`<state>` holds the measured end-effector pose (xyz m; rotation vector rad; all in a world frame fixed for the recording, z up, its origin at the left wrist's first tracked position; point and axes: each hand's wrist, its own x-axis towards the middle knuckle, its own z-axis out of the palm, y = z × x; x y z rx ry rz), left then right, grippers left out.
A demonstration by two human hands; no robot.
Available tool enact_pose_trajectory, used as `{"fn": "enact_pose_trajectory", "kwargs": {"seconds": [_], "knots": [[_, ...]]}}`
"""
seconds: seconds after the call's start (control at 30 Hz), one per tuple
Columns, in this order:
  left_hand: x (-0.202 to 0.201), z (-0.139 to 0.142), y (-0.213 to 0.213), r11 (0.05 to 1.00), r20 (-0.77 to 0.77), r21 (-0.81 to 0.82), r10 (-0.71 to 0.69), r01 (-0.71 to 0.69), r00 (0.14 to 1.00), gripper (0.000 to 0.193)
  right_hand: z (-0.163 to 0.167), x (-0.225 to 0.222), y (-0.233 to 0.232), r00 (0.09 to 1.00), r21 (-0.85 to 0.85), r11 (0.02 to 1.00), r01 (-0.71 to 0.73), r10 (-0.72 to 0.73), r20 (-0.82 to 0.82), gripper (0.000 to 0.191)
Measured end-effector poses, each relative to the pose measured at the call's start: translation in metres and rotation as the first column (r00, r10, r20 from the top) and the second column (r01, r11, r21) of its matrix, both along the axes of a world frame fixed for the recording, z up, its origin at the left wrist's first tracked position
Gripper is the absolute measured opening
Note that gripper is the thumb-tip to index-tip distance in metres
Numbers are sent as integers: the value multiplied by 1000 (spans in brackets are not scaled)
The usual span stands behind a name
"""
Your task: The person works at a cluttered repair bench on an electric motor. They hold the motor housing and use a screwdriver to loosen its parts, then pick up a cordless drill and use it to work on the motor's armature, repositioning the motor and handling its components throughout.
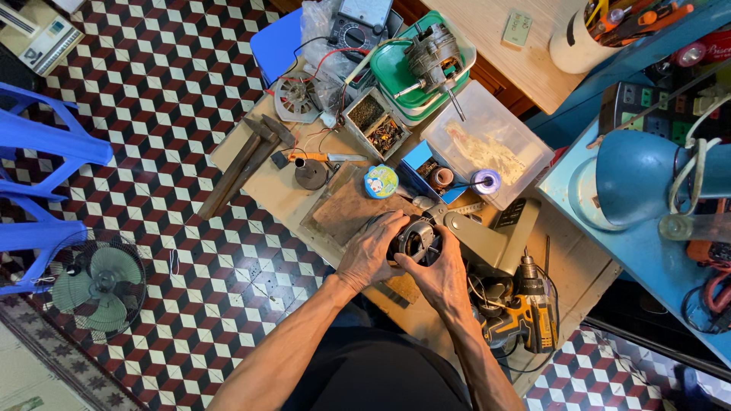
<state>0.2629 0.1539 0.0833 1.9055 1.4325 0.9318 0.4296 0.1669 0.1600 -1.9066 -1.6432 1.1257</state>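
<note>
A round dark electric motor (415, 240) with a metal core sits on the low wooden workbench (259, 171), just in front of me. My left hand (373, 250) wraps its left side, fingers curled over the housing. My right hand (435, 268) grips its right and near side. Both hands hold the motor from opposite sides. A brown work mat (343, 209) lies under and left of it.
A yellow cordless drill (525, 312) lies right of my hands. Farther off are a green tray holding another motor (430, 61), a clear plastic box (487, 141), a parts box (377, 122), a multimeter (358, 23), a hammer (244, 164). A floor fan (99, 285) and blue chairs (38, 144) stand left.
</note>
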Motion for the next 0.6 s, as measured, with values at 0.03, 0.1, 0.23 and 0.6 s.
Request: {"fn": "enact_pose_trajectory", "kwargs": {"seconds": [0.03, 0.1, 0.23, 0.6], "knots": [[0, 0, 0, 1000, 2, -3, 2, -2, 1000, 94, -1, 1, 0, 1000, -1, 1000, -6, 6, -6, 91], [1, 0, 1, 1000, 6, -12, 4, -4, 1000, 95, -3, 3, 0, 1000, -25, 1000, -1, 1, 18, 93], [3, -1, 1, 1000, 5, -21, 9, -9, 1000, 96, -6, 5, 2, 999, -28, 1000, -3, 4, 51, 93], [5, -8, -2, 998, 37, -60, 27, -25, 999, 94, -4, 4, 4, 996, -56, 998, -20, 26, 90, 94]]}}
